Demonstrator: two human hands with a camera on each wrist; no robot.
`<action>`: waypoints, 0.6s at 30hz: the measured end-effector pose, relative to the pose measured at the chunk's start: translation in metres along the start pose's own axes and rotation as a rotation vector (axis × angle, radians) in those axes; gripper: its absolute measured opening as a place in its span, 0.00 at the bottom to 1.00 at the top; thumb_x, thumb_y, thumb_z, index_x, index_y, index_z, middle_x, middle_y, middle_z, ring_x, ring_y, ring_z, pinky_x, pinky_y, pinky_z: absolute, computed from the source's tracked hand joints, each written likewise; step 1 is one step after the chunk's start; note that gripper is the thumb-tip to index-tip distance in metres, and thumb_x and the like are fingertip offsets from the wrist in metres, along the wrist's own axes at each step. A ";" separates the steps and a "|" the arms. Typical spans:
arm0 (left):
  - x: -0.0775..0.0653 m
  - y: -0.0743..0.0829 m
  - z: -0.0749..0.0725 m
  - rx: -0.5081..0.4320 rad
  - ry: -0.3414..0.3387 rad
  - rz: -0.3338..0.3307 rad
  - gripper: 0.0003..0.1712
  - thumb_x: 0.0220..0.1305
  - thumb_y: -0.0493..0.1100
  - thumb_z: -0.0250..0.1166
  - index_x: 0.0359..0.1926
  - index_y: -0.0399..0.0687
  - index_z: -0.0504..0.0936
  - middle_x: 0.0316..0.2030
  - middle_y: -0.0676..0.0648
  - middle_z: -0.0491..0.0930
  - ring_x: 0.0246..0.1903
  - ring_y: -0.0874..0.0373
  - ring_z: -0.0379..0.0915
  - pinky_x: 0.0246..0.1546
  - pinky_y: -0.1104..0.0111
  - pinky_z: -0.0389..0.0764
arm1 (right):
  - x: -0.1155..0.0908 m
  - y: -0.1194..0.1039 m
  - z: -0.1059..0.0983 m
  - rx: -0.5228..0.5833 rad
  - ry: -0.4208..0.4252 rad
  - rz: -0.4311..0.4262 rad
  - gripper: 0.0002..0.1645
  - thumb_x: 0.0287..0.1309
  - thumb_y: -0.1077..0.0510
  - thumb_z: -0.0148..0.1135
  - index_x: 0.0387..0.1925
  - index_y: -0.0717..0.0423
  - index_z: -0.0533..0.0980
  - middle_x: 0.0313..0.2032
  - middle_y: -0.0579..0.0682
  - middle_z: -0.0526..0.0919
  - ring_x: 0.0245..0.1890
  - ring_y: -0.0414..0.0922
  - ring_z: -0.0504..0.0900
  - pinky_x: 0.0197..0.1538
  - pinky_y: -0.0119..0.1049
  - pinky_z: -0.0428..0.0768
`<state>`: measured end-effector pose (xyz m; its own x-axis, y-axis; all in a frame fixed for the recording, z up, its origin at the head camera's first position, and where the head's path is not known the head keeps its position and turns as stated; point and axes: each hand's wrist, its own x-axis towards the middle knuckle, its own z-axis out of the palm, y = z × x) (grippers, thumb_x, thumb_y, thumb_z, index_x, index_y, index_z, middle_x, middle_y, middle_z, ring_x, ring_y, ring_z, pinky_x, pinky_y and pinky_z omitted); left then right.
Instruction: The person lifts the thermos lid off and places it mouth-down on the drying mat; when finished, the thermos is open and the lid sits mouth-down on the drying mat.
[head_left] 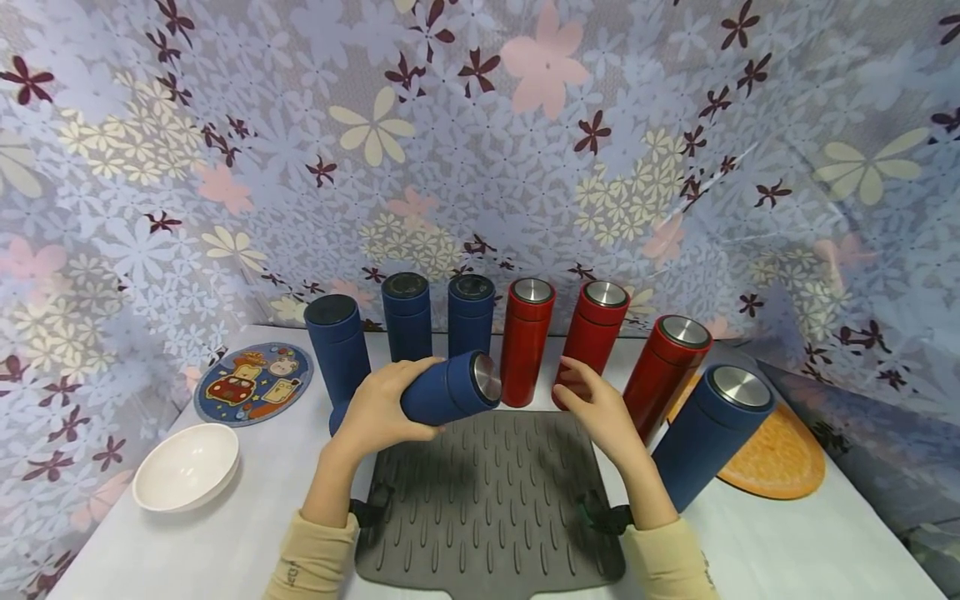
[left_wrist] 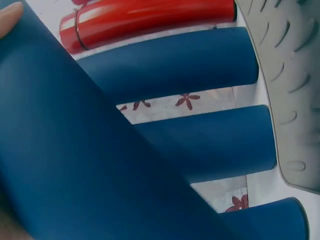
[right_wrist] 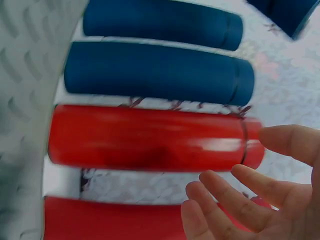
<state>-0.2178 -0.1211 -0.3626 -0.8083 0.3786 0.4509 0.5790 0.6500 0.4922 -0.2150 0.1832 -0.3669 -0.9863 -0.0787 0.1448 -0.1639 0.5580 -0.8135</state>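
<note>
My left hand (head_left: 378,407) grips a blue thermos bottle (head_left: 448,393), which lies tilted in the air above the dark tray, its silver-topped lid toward the right. In the left wrist view the bottle's blue body (left_wrist: 75,135) fills much of the picture. My right hand (head_left: 600,412), fingers apart and loosely bent, holds nothing. It overlaps the middle red thermos (head_left: 596,329) in the head view. In the right wrist view its fingertips appear near the lid end of a red thermos (right_wrist: 150,137). Another red thermos (head_left: 527,342) stands upright left of it.
Several blue thermoses (head_left: 407,321) stand along the back left. A third red thermos (head_left: 663,371) and a blue thermos (head_left: 708,437) stand at the right, by an orange round board (head_left: 780,450). The ridged tray (head_left: 487,508) lies in front; a white bowl (head_left: 187,467) and patterned round mat (head_left: 255,383) lie left.
</note>
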 end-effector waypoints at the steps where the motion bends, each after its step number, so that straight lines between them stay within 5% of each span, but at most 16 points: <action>1: 0.000 0.000 0.002 0.040 0.007 0.024 0.48 0.32 0.53 0.77 0.62 0.58 0.70 0.48 0.47 0.77 0.44 0.49 0.73 0.45 0.52 0.73 | -0.001 -0.003 0.001 0.015 0.008 -0.008 0.29 0.62 0.54 0.54 0.64 0.55 0.64 0.53 0.60 0.74 0.51 0.55 0.75 0.50 0.50 0.76; 10: 0.001 0.009 0.009 0.339 0.046 0.149 0.49 0.30 0.59 0.76 0.61 0.60 0.71 0.43 0.47 0.78 0.41 0.50 0.73 0.42 0.52 0.73 | -0.009 -0.025 0.008 0.092 0.049 -0.070 0.26 0.63 0.53 0.55 0.61 0.54 0.68 0.56 0.57 0.72 0.49 0.52 0.75 0.50 0.48 0.75; 18: 0.001 0.015 0.013 0.395 0.030 0.155 0.48 0.31 0.58 0.75 0.60 0.61 0.72 0.41 0.48 0.77 0.40 0.50 0.74 0.42 0.53 0.73 | -0.013 -0.033 0.022 0.182 -0.036 -0.029 0.27 0.64 0.48 0.52 0.63 0.51 0.66 0.58 0.57 0.65 0.46 0.54 0.77 0.47 0.43 0.76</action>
<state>-0.2111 -0.1031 -0.3645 -0.7082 0.4757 0.5217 0.6031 0.7917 0.0969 -0.1971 0.1479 -0.3539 -0.9806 -0.1241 0.1516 -0.1891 0.3964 -0.8984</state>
